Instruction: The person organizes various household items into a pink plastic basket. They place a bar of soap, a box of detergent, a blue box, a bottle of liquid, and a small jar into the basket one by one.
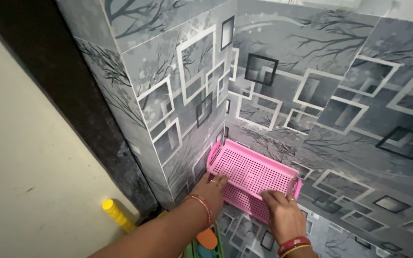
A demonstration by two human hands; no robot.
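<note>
Pink plastic basket (252, 174) sits in the wall corner (264, 95), its long side running left to right, left hand (211, 188) and right hand (283, 215) both resting open-fingered on its near edge.

My left hand (211, 188) and right hand (283, 215) rest on a matt pink perforated plastic tray (252, 172); at 12 o'clock, smooth, faintly glossy printed wallpaper (311, 86).

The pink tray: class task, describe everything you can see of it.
The pink tray looks like plastic, rectangular, its base pierced with a grid of small holes, with raised rims and handle openings at its ends. It sits tilted in a corner of grey patterned wall. The left hand and right hand both touch its near edge.
</note>
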